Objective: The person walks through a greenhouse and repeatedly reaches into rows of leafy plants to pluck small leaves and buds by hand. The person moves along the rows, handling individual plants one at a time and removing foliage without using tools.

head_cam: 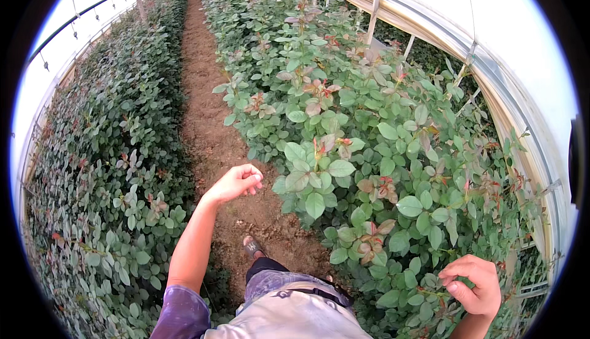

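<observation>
My left hand (237, 183) hangs over the dirt path with its fingers curled in and the thumb against them. Nothing shows in it. At the lower right, my right hand (474, 281) is among the rose bushes (392, 168), its fingers bent and a gap between thumb and forefinger. A thin leafy stem (431, 292) reaches close to that thumb; whether they touch, I cannot tell. Between my hands stands a rose shoot (318, 168) with broad green leaves and a reddish tip. Young red-tinged leaves (368, 242) grow lower down.
The brown dirt path (203, 85) runs ahead between two dense plant rows. Another row (124, 140) lines the left side. Greenhouse framing (502, 94) with rolled plastic sheeting curves along the right. A dark pipe (78, 16) with hanging fittings runs overhead at left.
</observation>
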A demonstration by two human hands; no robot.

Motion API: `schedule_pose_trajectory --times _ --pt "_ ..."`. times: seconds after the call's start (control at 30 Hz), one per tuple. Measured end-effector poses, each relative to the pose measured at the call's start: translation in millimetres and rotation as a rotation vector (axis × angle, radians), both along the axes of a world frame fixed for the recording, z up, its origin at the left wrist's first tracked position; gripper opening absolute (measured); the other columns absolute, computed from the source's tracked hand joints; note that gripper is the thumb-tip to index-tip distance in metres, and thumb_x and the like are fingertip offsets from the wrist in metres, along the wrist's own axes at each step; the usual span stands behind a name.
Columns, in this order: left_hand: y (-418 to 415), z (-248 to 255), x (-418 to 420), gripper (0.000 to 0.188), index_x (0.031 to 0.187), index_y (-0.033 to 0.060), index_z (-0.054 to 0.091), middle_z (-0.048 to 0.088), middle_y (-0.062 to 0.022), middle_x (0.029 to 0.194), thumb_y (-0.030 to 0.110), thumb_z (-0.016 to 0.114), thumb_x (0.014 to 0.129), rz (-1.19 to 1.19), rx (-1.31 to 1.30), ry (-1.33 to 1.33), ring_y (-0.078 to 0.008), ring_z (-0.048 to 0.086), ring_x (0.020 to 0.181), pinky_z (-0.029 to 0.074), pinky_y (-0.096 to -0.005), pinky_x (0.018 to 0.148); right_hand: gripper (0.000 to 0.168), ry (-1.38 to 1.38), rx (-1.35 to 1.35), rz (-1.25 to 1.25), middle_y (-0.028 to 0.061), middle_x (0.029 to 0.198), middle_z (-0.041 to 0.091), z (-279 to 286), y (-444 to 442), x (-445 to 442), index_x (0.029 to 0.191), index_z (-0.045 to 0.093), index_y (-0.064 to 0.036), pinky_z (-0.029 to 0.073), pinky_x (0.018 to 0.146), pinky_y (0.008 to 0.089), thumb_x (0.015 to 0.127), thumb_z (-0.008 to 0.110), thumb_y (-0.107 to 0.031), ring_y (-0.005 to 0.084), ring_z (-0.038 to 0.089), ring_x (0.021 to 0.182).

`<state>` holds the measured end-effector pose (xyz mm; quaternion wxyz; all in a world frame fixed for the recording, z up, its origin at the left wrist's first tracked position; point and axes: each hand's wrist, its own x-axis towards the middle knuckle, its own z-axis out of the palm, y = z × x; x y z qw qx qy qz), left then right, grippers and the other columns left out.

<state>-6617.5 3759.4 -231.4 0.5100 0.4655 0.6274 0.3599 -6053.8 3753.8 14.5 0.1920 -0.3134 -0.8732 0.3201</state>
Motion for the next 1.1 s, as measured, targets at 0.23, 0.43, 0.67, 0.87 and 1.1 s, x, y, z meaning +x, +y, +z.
schedule_pose_trajectory --times 0.23,0.43,0.67,0.87,1.1 --pt "-1 -124 -61 0.021 0.115 0.0055 0.065 0.074 -0.0036 0.100 0.023 0.063 0.104 -0.022 -0.172 -0.244 -0.0095 0.066 0.079 0.051 -0.0243 0.068 0.025 0.065 -0.330 -0.233 0.0163 0.096 0.075 -55 -42 -130 0.109 0.073 0.003 0.059 0.072 0.0331 0.095 0.074 -0.018 0.0235 0.074 0.082" --pt "-23 -186 -121 0.021 0.107 0.0060 0.066 0.073 -0.0026 0.091 0.026 0.068 0.102 0.126 -0.270 -0.374 -0.0086 0.064 0.072 0.049 -0.0234 0.062 0.025 0.239 -0.853 -0.127 0.0090 0.110 0.074 -208 -22 -342 0.124 0.067 0.001 0.055 0.084 0.0291 0.104 0.063 -0.012 0.0128 0.068 0.095" --pt "6 -186 -213 0.045 0.079 0.0081 0.065 0.062 -0.0008 0.061 0.042 0.058 0.107 0.328 -0.241 -0.330 -0.0103 0.055 0.050 0.043 -0.0244 0.048 0.030 0.101 -0.709 0.184 0.0138 0.104 0.072 -294 -4 -504 0.120 0.065 -0.002 0.054 0.083 0.0382 0.106 0.058 -0.027 0.0263 0.070 0.094" --pt "28 -187 -275 0.017 0.107 0.0078 0.070 0.057 0.0024 0.062 0.019 0.057 0.105 0.587 -0.183 -0.317 -0.0075 0.048 0.050 0.037 -0.0232 0.047 0.030 0.072 -0.684 0.226 0.0157 0.104 0.071 -308 74 -566 0.115 0.065 -0.002 0.054 0.084 0.0403 0.106 0.058 -0.029 0.0293 0.070 0.096" --pt "120 -189 -357 0.019 0.119 0.0069 0.064 0.062 -0.0009 0.072 0.010 0.058 0.102 0.737 -0.212 -0.346 -0.0078 0.050 0.053 0.039 -0.0235 0.049 0.029 0.085 -0.659 0.230 0.0131 0.100 0.071 -301 189 -655 0.117 0.066 -0.002 0.053 0.082 0.0369 0.106 0.060 -0.028 0.0224 0.068 0.092"
